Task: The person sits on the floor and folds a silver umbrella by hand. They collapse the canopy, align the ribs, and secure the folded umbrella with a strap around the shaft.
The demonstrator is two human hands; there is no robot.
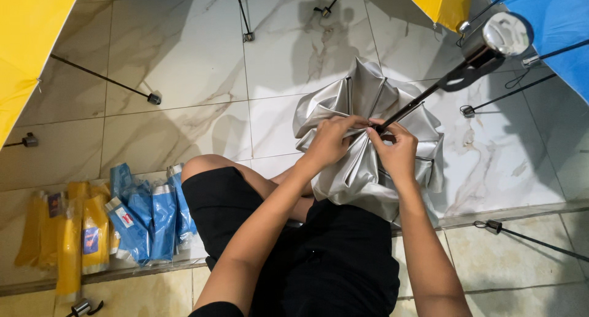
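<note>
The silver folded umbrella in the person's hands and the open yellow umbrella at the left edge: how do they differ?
The silver folded umbrella is gathered into crumpled pleats, while the open yellow umbrella is stretched flat. The silver one is gripped by the left hand and right hand; the yellow one is untouched. The silver one shows whole, the yellow one only partly. Both have thin dark ribs.

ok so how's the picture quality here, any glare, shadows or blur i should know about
In the head view: sharp overall, with both hands, left and right, crisp on the silver umbrella canopy; the canopy's sheen is soft, not blown out; a grey shadow falls on the marble floor above it; the umbrella handle close to the lens looks slightly soft; straight edges bow a little toward the corners.
</note>
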